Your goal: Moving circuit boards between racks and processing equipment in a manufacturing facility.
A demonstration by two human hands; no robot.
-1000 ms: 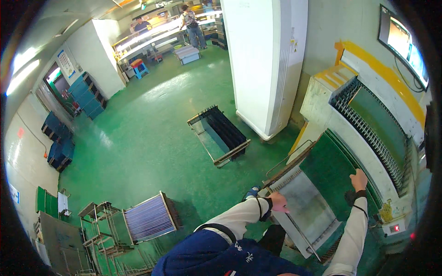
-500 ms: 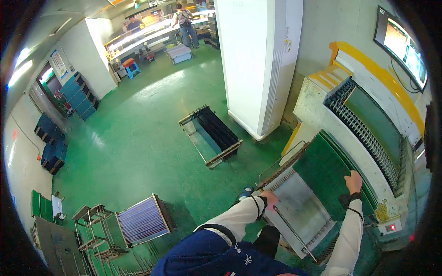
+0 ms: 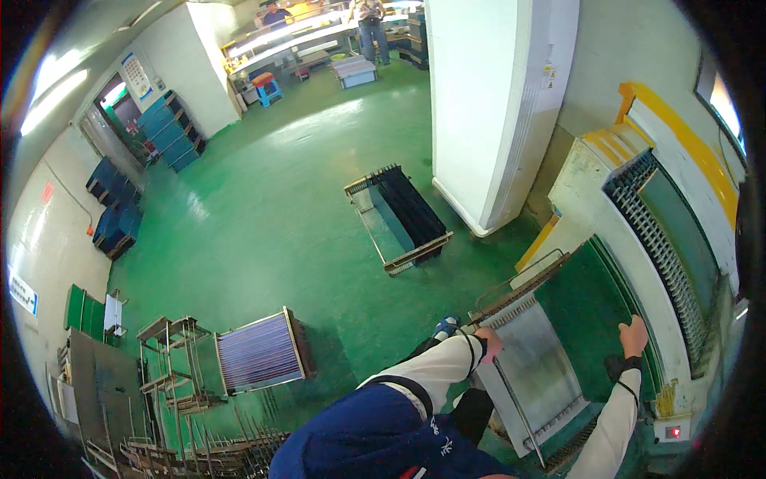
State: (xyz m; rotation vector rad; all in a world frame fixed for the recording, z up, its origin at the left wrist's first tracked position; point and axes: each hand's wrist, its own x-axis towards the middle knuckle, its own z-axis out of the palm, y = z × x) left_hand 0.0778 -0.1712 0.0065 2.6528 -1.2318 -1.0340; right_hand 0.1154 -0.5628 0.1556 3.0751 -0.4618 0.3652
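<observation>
A slotted metal rack [image 3: 523,281] stands low in front of me at the right, with a pale grey panel [image 3: 538,367] and dark green boards [image 3: 594,291] standing in it. My left hand [image 3: 491,343] is closed around the rack's near-left side, by the end of a metal rod [image 3: 517,407]. At the outer edge of the green boards is my right hand [image 3: 633,337], its fingers bent in a pinch on a green board. Its fingertips are small and partly hidden.
Beside the rack, a white machine [image 3: 594,172] with a roller conveyor [image 3: 666,247] runs along the right wall. Another rack of dark panels [image 3: 399,215] sits on the floor near a white cabinet [image 3: 499,120]. More racks [image 3: 259,351] stand at lower left. Two people are far off at a lit bench.
My view has turned slightly left, so the room appears shifted to the right. Both hands keep nearly the same places at the rack.
</observation>
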